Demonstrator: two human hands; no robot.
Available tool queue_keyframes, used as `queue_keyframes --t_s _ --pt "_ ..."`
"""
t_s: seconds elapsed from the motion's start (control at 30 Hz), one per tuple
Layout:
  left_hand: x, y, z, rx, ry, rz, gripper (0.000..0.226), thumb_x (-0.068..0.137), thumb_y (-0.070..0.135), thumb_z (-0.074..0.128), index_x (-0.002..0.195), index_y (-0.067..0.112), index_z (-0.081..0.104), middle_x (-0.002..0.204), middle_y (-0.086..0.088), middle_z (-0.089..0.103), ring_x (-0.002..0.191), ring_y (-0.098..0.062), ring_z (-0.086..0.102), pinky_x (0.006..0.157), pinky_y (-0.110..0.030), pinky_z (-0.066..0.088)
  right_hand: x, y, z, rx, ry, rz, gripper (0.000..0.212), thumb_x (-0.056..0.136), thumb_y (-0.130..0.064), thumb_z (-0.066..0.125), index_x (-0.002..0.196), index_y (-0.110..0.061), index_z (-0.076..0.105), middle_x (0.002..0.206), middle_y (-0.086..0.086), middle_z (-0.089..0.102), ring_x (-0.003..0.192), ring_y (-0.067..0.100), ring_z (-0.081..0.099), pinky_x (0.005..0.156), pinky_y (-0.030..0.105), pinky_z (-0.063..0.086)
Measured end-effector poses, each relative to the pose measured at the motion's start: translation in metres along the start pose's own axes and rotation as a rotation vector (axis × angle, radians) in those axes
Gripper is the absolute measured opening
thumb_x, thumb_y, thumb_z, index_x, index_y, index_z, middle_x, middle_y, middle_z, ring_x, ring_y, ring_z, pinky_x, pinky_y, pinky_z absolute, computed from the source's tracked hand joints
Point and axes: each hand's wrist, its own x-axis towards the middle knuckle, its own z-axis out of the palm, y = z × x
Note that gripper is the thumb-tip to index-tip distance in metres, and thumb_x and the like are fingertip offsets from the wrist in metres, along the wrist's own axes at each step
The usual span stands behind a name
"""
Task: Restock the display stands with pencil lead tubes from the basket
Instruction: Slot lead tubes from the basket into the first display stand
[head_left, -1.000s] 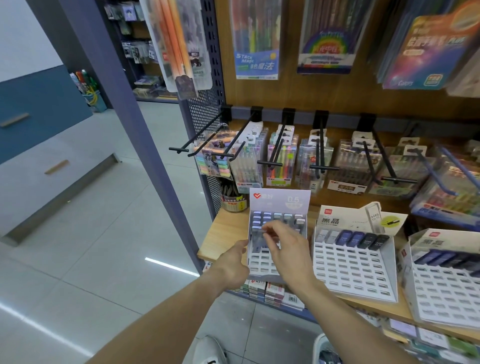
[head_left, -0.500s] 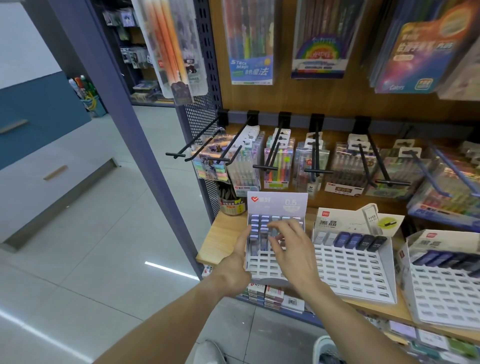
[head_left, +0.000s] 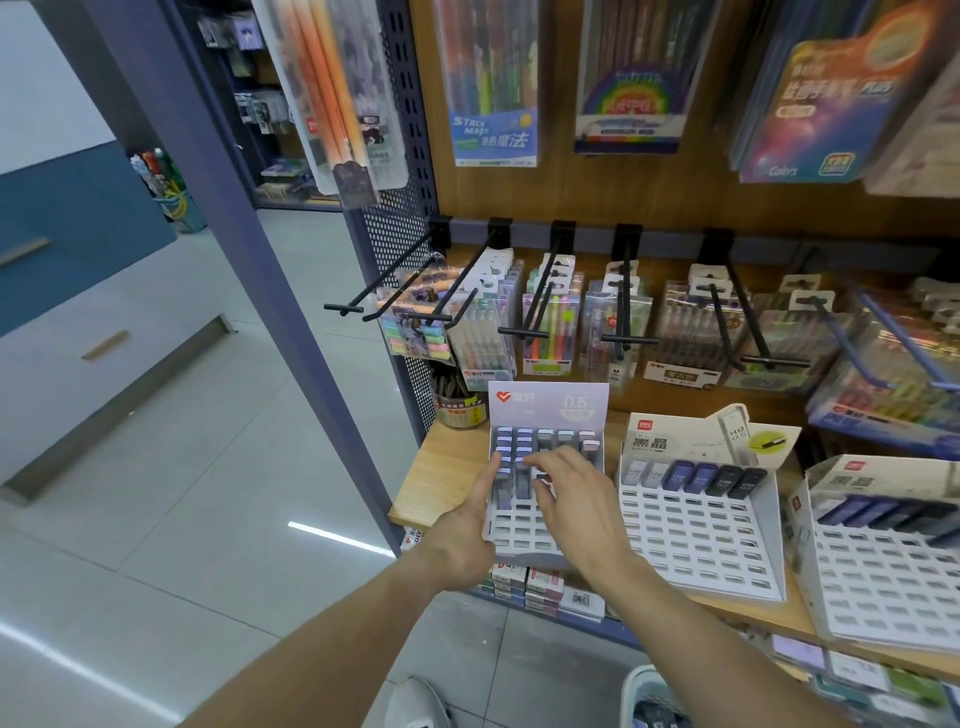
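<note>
Your right hand (head_left: 574, 499) has come down from the top rows and now spreads its fingers over the tubes (head_left: 511, 470) in the small stand (head_left: 524, 525), while your left hand (head_left: 467, 540) holds its side, so more tubes from the basket (head_left: 636, 686) come next.

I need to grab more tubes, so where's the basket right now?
In the head view, the basket sits at the bottom edge on the floor, below the wooden shelf, under the right forearm.

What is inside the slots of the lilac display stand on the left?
Lead tubes fill upper slots of the lilac stand; lower slots show empty. The right hand covers several middle slots.
</note>
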Motion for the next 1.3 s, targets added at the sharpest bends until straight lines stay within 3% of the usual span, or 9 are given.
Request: queue_keyframes --t_s 0.17,0.3,0.4,0.57,0.77,0.87,0.97,1.13,1.3 --pt "-0.007 0.009 0.001 0.144 0.179 0.084 0.106 0.094 0.007 0.063 0.155 0.053 -0.011 0.134 -0.010 0.058 0.116 -0.028 0.060 0.086 -0.032 0.051 -0.022 0.009 -0.020 0.118 -0.002 0.061 0.039 0.095 -0.021 0.066 0.133 -0.030 0.061 0.126 -0.010 0.062 0.101 0.009 0.064 0.085 0.029 0.055" --pt "-0.014 0.014 0.015 0.372 0.380 0.320 0.091 0.093 0.013 0.063 0.155 0.051 0.009 0.135 -0.003 0.049 0.119 -0.025 0.049 0.093 -0.040 0.050 -0.072 0.027 -0.046 0.185 -0.026 0.183 0.038 0.091 -0.025 0.072 0.127 -0.031 0.063 0.114 -0.014 0.064 0.090 -0.001 0.061 0.084 0.023 0.055" --pt "-0.019 0.016 0.051 0.475 0.273 0.453 0.074 0.096 0.020 0.060 0.156 0.041 0.024 0.144 -0.004 0.047 0.129 -0.027 0.045 0.101 -0.040 0.046 -0.121 0.053 -0.067 0.236 -0.074 0.283 0.034 0.089 -0.027 0.075 0.121 -0.032 0.065 0.105 -0.017 0.068 0.087 -0.002 0.064 0.078 0.018 0.055" --pt "-0.027 0.019 0.122 0.614 -0.043 0.504 0.056 0.104 0.028 0.051 0.157 0.032 0.033 0.157 -0.003 0.040 0.143 -0.026 0.037 0.117 -0.037 0.032 -0.200 0.099 -0.090 0.305 -0.176 0.503 0.025 0.088 -0.019 0.076 0.113 -0.021 0.072 0.097 -0.009 0.071 0.088 0.005 0.066 0.083 0.029 0.057" --pt "-0.044 0.018 0.223 0.445 -0.200 0.258 0.045 0.105 0.027 0.052 0.149 0.020 0.046 0.135 -0.012 0.061 0.119 -0.030 0.060 0.099 -0.037 0.048 -0.282 0.152 -0.094 0.257 -0.356 0.744 0.025 0.083 -0.015 0.080 0.108 -0.019 0.076 0.101 -0.003 0.076 0.094 0.014 0.070 0.093 0.037 0.057" --pt "-0.051 0.016 0.265 0.414 -0.204 0.123 0.043 0.102 0.026 0.055 0.143 0.015 0.050 0.114 -0.013 0.071 0.107 -0.031 0.066 0.090 -0.036 0.051 -0.291 0.164 -0.092 0.254 -0.415 0.849 0.029 0.084 -0.014 0.080 0.113 -0.015 0.074 0.106 -0.002 0.074 0.096 0.014 0.068 0.095 0.030 0.053" --pt "-0.054 0.024 0.294 0.382 -0.240 -0.051 0.034 0.103 0.031 0.057 0.126 0.007 0.057 0.112 -0.016 0.069 0.110 -0.031 0.064 0.090 -0.034 0.048 -0.297 0.168 -0.081 0.264 -0.435 0.892 0.029 0.084 -0.014 0.079 0.112 -0.016 0.073 0.101 -0.003 0.073 0.093 0.013 0.067 0.096 0.031 0.054" --pt "-0.043 0.019 0.324 0.224 -0.141 -0.315 0.028 0.097 0.028 0.065 0.116 0.008 0.067 0.114 -0.010 0.072 0.094 -0.023 0.065 0.086 -0.030 0.053 -0.293 0.151 -0.047 0.281 -0.530 0.807 0.027 0.088 -0.014 0.072 0.115 -0.017 0.072 0.105 -0.002 0.075 0.097 0.014 0.068 0.095 0.030 0.054" --pt "-0.027 0.007 0.344 0.065 0.044 -0.490 0.022 0.089 0.021 0.063 0.106 0.009 0.068 0.103 -0.010 0.076 0.093 -0.030 0.073 0.083 -0.040 0.061 -0.286 0.140 -0.018 0.212 -0.541 0.788 0.029 0.089 -0.013 0.068 0.117 -0.020 0.070 0.110 0.001 0.075 0.102 0.021 0.069 0.094 0.033 0.055"
